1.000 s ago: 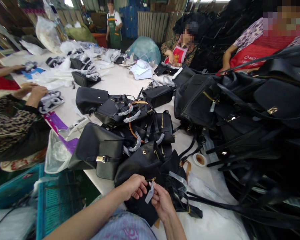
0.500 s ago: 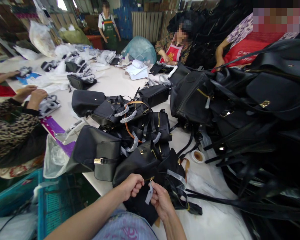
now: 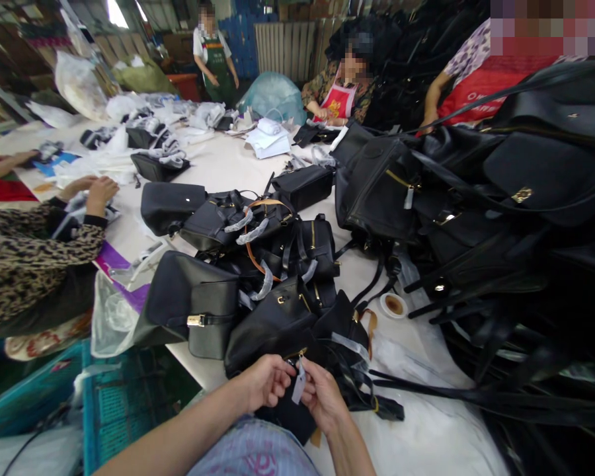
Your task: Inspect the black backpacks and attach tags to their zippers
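A black bag [image 3: 272,324] with gold hardware lies on the table edge right in front of me. My right hand [image 3: 318,393] pinches a pale wrapped zipper pull [image 3: 299,385] that hangs from the bag's gold zipper. Close beside it on the left, my left hand [image 3: 270,382] is closed with its fingertips near the pull; what it holds, if anything, is too small to make out. Left of the bag stands a black backpack [image 3: 211,317] with a gold clasp.
More black bags [image 3: 312,185] lie mid-table, and a tall pile [image 3: 525,165] fills the right. A small cup of brown liquid [image 3: 393,305] sits right of centre. Teal crates [image 3: 114,403] stand lower left. Several people are around the table, one in leopard print [image 3: 39,258].
My left hand has moved slightly right, closer to the zipper pull and my right hand. The leopard-print sleeves at the left have reached further right.
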A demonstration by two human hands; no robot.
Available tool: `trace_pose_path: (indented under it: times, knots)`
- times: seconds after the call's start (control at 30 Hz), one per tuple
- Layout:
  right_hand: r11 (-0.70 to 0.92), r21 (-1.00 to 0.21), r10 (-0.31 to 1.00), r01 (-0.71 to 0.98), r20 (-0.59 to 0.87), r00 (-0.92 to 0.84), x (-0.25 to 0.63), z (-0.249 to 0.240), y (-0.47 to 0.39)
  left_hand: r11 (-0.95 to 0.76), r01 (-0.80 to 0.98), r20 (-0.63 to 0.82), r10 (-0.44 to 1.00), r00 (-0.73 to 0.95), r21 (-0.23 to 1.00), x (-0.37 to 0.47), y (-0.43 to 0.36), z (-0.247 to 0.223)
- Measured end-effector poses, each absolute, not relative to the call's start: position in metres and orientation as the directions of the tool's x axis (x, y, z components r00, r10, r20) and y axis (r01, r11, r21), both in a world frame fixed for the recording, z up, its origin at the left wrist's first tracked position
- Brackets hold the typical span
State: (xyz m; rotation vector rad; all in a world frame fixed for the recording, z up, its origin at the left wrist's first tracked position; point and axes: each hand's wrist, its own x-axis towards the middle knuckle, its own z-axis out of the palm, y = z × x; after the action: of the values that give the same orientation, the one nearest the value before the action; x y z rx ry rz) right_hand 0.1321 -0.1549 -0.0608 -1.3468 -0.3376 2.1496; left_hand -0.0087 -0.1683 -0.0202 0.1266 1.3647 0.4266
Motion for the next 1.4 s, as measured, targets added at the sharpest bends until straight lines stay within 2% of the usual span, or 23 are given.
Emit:
trace_pose_path:
  times: [0.2, 0.3, 0.5, 0.77, 0.97, 1.2, 1.4]
  knots:
    - [-0.803, -0.514, 0.592, -0.302, -0.747, -0.303, 0.131, -0.065, -0.154, 0.816, -0.166, -0.832, 0.547, -0.09, 0.554, -0.002, -0.166, -0.017]
    - [-0.791, -0.54, 0.61, -0.287, -0.726, -0.318, 0.132, -0.064, -0.156, 0.785, -0.118, -0.793, 0.595, -0.132, 0.608, -0.003, -0.165, -0.017]
    - [-0.773, -0.573, 0.632, -0.273, -0.663, -0.401, 0.131, -0.058, -0.163, 0.754, -0.076, -0.757, 0.644, -0.11, 0.652, -0.005, -0.161, -0.019]
    - [-0.654, -0.724, 0.754, -0.219, -0.602, -0.261, 0.127, -0.06, -0.163, 0.692, 0.109, -0.689, 0.721, -0.067, 0.714, 0.003, -0.149, -0.026]
    - [-0.624, -0.739, 0.78, -0.255, -0.569, -0.259, 0.128, -0.06, -0.166, 0.654, 0.19, -0.673, 0.738, 0.053, 0.732, -0.003, -0.147, -0.025]
    - [-0.646, -0.717, 0.761, -0.262, -0.578, -0.293, 0.128, -0.065, -0.167, 0.601, 0.221, -0.59, 0.798, -0.119, 0.768, 0.001, -0.157, -0.046]
    - [-0.661, -0.724, 0.749, -0.196, -0.618, -0.24, 0.127, -0.068, -0.172, 0.6, 0.256, -0.576, 0.8, -0.167, 0.758, 0.005, -0.153, -0.048]
